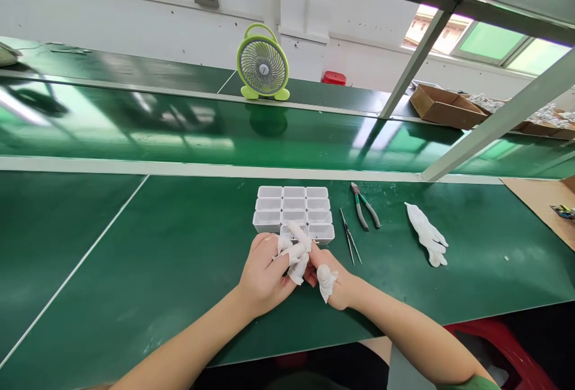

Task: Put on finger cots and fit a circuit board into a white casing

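1. White, wrinkled material makes up the finger cover (298, 233) that I see between the two hands; it sits on an outstretched finger of the right hand (343, 292) and points forward and slightly leftward from it.
2. On my feed the left hand (264, 276) is bent in close against the right, its thumb and fingers pinching, as far as I can make out, the lower part of that finger cover.
3. The right hand has that one finger extended and others folded inward below it; whether those grip anything, I cannot tell from where I sit.
4. I count more white wraps (294, 253) on the left hand's fingertips, bunched against the right hand, and one loose wrap (327, 282) on the near side of the right hand.
5. Just beyond both hands I have a white compartment tray (265, 228), its near edge partly hidden by fingers.
6. Near the right hand, ahead and to its right, I see tweezers (346, 229) lying with their legs apart, and past them pliers (357, 196) with green-and-grey handles.
7. Farther to the right hand's right, a white glove (424, 231) lies flat on the green tabletop (188, 228).
8. Well ahead of the hands, I see a lime-green fan (263, 69) upright on a far ledge.
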Motion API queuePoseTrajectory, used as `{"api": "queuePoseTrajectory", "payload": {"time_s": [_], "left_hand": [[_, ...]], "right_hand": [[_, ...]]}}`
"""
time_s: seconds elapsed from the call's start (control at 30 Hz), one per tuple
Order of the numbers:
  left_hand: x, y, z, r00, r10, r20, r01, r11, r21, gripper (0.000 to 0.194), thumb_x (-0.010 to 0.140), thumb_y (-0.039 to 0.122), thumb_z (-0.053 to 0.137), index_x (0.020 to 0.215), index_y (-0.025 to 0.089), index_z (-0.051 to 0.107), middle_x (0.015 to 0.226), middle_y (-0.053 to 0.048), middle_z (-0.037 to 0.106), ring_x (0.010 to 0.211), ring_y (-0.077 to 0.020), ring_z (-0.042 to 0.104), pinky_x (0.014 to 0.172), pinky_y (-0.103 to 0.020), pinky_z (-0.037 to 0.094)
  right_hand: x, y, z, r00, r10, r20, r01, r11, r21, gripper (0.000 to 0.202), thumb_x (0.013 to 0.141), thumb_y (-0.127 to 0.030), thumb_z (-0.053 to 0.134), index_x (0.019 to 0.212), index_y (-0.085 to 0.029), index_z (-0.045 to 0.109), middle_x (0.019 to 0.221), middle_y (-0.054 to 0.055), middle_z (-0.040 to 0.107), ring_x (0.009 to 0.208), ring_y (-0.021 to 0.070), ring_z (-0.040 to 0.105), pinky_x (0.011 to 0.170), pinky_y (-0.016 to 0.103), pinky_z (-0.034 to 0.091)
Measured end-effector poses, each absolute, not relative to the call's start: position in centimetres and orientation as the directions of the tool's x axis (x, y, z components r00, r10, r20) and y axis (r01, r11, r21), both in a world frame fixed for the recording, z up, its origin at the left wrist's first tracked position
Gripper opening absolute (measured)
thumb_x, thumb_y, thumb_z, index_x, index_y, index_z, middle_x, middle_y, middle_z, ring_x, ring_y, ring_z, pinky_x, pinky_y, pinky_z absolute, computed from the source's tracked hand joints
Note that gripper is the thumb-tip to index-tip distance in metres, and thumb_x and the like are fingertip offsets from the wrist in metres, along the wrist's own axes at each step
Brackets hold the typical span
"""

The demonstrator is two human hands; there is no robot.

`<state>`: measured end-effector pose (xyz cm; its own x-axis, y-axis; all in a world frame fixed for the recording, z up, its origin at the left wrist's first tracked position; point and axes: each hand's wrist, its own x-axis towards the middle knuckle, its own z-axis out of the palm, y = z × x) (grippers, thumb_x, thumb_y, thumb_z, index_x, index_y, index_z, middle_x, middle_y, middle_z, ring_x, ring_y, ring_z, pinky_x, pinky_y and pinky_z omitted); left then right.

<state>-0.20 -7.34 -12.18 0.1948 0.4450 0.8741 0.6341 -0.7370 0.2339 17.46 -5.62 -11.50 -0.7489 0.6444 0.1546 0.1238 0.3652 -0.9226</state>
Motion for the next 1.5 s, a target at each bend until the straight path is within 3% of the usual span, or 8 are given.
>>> {"api": "queuePoseTrajectory", "payload": {"time_s": [0.27, 0.43, 0.53, 0.63, 1.0, 1.17, 1.33, 1.5], "left_hand": [[0.0, -7.6, -11.5, 0.216, 0.45, 0.867, 0.537, -0.796, 0.28, 0.01, 0.088, 0.01, 0.064, 0.088, 0.019, 0.06, 0.071, 0.0, 0.052, 0.063, -0.0135, 0.047, 0.063, -0.031, 0.047], [-1.2, -7.4, -10.9, 0.043, 0.577, 0.816, 0.477, -0.729, 0.49, 0.024, 0.086, 0.007, 0.061, 0.104, 0.022, 0.068, 0.086, -0.004, 0.062, 0.078, -0.0171, 0.058, 0.07, -0.031, 0.05], [-2.0, -6.7, -10.6, -0.049, 0.812, 0.581, 0.298, -0.543, 0.785, 0.019, 0.091, 0.019, 0.062, 0.107, 0.023, 0.072, 0.092, -0.005, 0.069, 0.086, -0.0193, 0.063, 0.078, -0.032, 0.052], [-2.5, -6.2, -10.6, 0.102, 0.966, 0.239, 0.026, -0.243, 0.97, 0.022, 0.095, 0.036, 0.062, 0.103, 0.021, 0.075, 0.086, -0.004, 0.072, 0.07, -0.0163, 0.061, 0.073, -0.031, 0.052], [-2.5, -6.2, -10.1, 0.32, 0.946, -0.04, -0.224, 0.117, 0.968, 0.033, 0.076, 0.031, 0.083, 0.107, 0.022, 0.076, 0.074, -0.002, 0.071, 0.068, -0.0179, 0.063, 0.071, -0.032, 0.054], [-2.6, -6.1, -10.0, 0.309, 0.95, -0.038, -0.213, 0.108, 0.971, 0.032, 0.073, 0.034, 0.086, 0.101, 0.02, 0.079, 0.081, -0.005, 0.073, 0.069, -0.0177, 0.062, 0.068, -0.03, 0.051], [-2.9, -5.8, -9.2, 0.352, 0.936, 0.021, -0.472, 0.158, 0.867, 0.043, 0.086, 0.055, 0.069, 0.111, 0.02, 0.078, 0.084, -0.007, 0.074, 0.07, -0.0195, 0.064, 0.075, -0.035, 0.053], [-3.1, -5.7, -9.0, 0.514, 0.858, -0.002, -0.554, 0.334, 0.763, 0.062, 0.091, 0.069, 0.048, 0.122, 0.022, 0.074, 0.132, -0.014, 0.068, 0.068, -0.0216, 0.069, 0.082, -0.046, 0.056]], "right_hand": [[17.5, -5.5, -12.1, -0.685, 0.646, 0.336, 0.219, 0.623, -0.751, 0.08, 0.098, -0.073, 0.005, 0.142, -0.017, 0.041, 0.076, 0.003, 0.057, 0.061, 0.0196, 0.052, 0.057, 0.031, 0.043], [17.8, -5.1, -12.7, -0.612, 0.584, 0.533, 0.202, 0.767, -0.609, 0.061, 0.102, -0.064, 0.01, 0.104, -0.021, 0.054, 0.06, -0.002, 0.045, 0.055, 0.0186, 0.05, 0.055, 0.03, 0.043], [18.0, -5.1, -13.5, -0.622, 0.537, 0.57, 0.262, 0.829, -0.495, 0.053, 0.101, -0.06, 0.017, 0.094, -0.021, 0.053, 0.065, 0.001, 0.054, 0.055, 0.0186, 0.052, 0.055, 0.032, 0.042], [18.0, -5.3, -14.0, -0.668, 0.524, 0.528, 0.359, 0.849, -0.387, 0.045, 0.099, -0.054, 0.029, 0.097, -0.019, 0.058, 0.073, 0.006, 0.062, 0.062, 0.0208, 0.057, 0.057, 0.033, 0.042], [17.2, -5.6, -14.2, -0.652, 0.482, 0.585, 0.491, 0.857, -0.158, 0.01, 0.085, -0.018, 0.048, 0.083, -0.019, 0.058, 0.069, 0.003, 0.061, 0.057, 0.0158, 0.051, 0.053, 0.03, 0.035], [16.8, -5.9, -13.6, -0.606, 0.487, 0.629, 0.439, 0.864, -0.246, 0.013, 0.086, -0.017, 0.048, 0.094, -0.018, 0.058, 0.072, 0.003, 0.065, 0.058, 0.0166, 0.057, 0.053, 0.03, 0.039], [16.8, -6.1, -12.2, -0.45, 0.718, 0.531, 0.4, 0.694, -0.599, 0.008, 0.087, -0.021, 0.05, 0.093, -0.022, 0.055, 0.06, -0.003, 0.056, 0.05, 0.0139, 0.052, 0.051, 0.026, 0.042], [17.0, -5.8, -12.1, -0.265, 0.893, 0.364, 0.274, 0.432, -0.859, 0.007, 0.093, -0.028, 0.053, 0.088, -0.023, 0.05, 0.058, -0.006, 0.048, 0.053, 0.013, 0.05, 0.056, 0.026, 0.044]]}}
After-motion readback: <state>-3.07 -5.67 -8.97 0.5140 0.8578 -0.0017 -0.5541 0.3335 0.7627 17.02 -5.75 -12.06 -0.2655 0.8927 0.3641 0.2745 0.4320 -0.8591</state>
